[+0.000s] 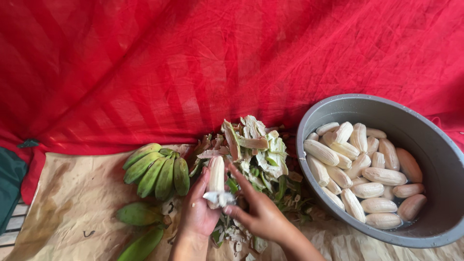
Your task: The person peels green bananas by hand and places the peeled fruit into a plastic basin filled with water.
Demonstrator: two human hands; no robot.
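Observation:
My left hand (197,208) grips a pale peeled banana (216,175) upright over a heap of green and white peelings (251,150). My right hand (258,212) holds a small knife whose pale blade (220,198) lies across the banana's lower end. Both hands are close together, just in front of the peel heap. A bunch of green unpeeled bananas (157,170) lies to the left of my left hand, with two loose green bananas (140,215) nearer me.
A grey round basin (435,145) at the right holds several peeled bananas (362,174) in a little water. Brown paper (72,203) covers the surface. Red mesh cloth (217,63) hangs behind. A dark green cloth (9,183) lies at the left edge.

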